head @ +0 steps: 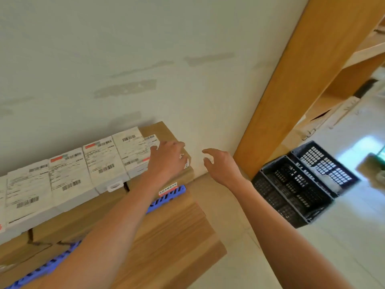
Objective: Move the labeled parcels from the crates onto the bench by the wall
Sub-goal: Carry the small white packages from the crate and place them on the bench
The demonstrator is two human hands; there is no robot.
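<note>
Several white labeled parcels (104,159) lie in a row against the wall, on top of brown cardboard boxes. At the row's right end sits a brown cardboard parcel (164,132) with a small white label. My left hand (166,159) rests flat on top of that brown parcel, fingers spread. My right hand (223,165) hovers to the right of it, off the stack, fingers loosely curved and holding nothing. Two dark plastic crates (298,188) stand on the floor to the right, beside a wooden panel.
A blue plastic crate (166,197) shows under the cardboard boxes, and a wooden bench top (177,232) lies in front. A tall wooden shelf unit (291,90) stands at the right. Pale tiled floor (333,247) spreads at the lower right.
</note>
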